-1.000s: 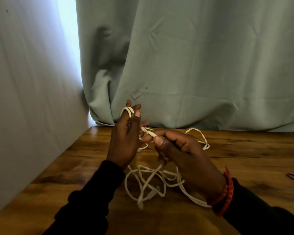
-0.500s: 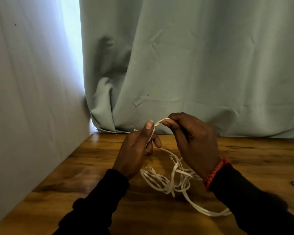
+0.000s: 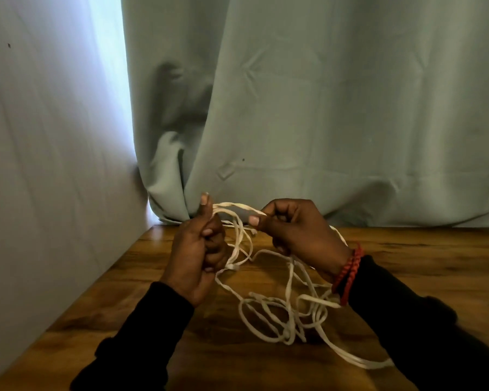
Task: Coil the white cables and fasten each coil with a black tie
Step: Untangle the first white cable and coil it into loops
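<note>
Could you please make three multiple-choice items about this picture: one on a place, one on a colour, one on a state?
1. Where does most of the loose white cable lie?
A. On the wooden table, under the right wrist
B. On the floor
C. Over the curtain

2. What colour is the bracelet on the right wrist?
A. Blue
B. Red
C. White

3. What is the right hand doing?
A. Lying flat on the table
B. Pinching a strand of the cable
C. Holding a black tie

Answers:
1 A: the tangle rests on the tabletop below that wrist.
2 B: the band shows red against the black sleeve.
3 B: thumb and finger close on a strand that runs across to the left hand, which grips loops.
</note>
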